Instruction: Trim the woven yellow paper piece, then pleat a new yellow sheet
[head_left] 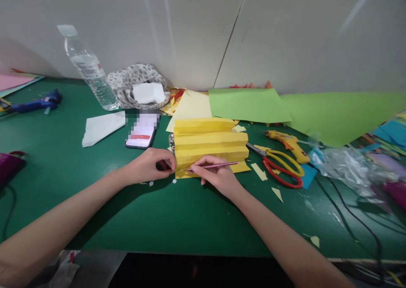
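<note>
A sheet of yellow paper with accordion folds lies on the green table in front of me. My right hand rests over its lower part, fingers closed round a slim pinkish pencil whose tip points left at the paper's bottom fold. At the sheet's lower left corner, my left hand pinches the paper's edge between thumb and fingers. Small white dots lie just below that corner. To the sheet's right, scissors with one red and one yellow handle touch or nearly touch its edge.
A water bottle, a phone and a spotted cloth pouch stand or lie at the back left. Green paper sheets lie along the wall. A yellow glue gun, its cord, paper scraps and clear plastic occupy the right.
</note>
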The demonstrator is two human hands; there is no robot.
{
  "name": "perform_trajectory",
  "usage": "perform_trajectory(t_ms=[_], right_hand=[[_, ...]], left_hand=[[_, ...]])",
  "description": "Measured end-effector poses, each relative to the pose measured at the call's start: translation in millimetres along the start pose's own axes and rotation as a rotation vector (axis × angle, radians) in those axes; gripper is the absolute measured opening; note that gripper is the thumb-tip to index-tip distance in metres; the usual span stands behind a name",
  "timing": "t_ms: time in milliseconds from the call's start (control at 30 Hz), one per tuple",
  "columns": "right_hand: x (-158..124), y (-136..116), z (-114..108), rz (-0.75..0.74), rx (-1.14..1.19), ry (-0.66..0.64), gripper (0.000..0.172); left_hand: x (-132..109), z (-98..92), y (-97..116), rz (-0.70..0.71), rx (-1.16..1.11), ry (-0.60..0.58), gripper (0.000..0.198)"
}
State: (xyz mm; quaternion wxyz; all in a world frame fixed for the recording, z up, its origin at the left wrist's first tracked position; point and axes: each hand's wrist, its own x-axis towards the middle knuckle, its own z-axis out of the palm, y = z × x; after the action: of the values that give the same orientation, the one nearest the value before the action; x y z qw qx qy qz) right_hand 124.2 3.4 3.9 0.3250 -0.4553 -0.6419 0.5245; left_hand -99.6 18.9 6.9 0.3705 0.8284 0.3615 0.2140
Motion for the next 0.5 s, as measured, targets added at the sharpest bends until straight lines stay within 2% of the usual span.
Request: perform_trajectory(t_ms=[267,500], right_hand=[[0.3,1.1,-0.5,-0.012,0.074,0.031,0.017],[-0.1,-0.6,0.7,-0.003,-0.005,0.011,0.016]], left_hand=[[0.3,0.3,1.3,-0.012,-0.003,0.005,0.011],[-0.1,0.9,-1.2,-0.031,-0.032,0.007,0.009]])
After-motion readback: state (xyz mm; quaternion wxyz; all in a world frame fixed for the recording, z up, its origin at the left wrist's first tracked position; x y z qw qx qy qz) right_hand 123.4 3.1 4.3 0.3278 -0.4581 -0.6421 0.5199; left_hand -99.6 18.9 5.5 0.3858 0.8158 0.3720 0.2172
